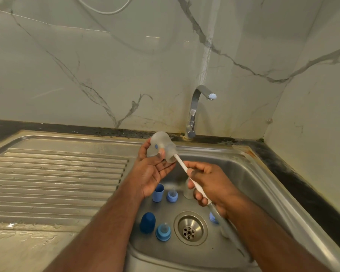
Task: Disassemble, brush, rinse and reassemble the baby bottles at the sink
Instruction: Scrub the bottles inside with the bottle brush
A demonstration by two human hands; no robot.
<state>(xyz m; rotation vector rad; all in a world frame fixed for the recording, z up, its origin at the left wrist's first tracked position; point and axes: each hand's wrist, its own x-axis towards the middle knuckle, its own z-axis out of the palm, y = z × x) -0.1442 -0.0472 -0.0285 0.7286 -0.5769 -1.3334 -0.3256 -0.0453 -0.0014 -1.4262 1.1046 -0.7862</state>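
My left hand (152, 169) grips a frosted clear bottle body (161, 143) above the sink basin, its mouth tilted toward my right hand. My right hand (208, 185) grips the white handle of a bottle brush (182, 165), whose head is inside the bottle. On the basin floor stand a light blue cap (158, 192), a blue ring with a teat (172, 196), a dark blue cap (147, 222), another blue ring with a teat (163, 232), and a second clear bottle (187, 190) partly hidden by my right hand. A blue part (213, 217) peeks out under my right wrist.
The steel sink (249, 173) has a drain (190, 228) at its middle. A chrome tap (194, 112) stands at the back, with no water seen running. The ribbed draining board (57, 179) lies to the left. Marble wall behind and to the right.
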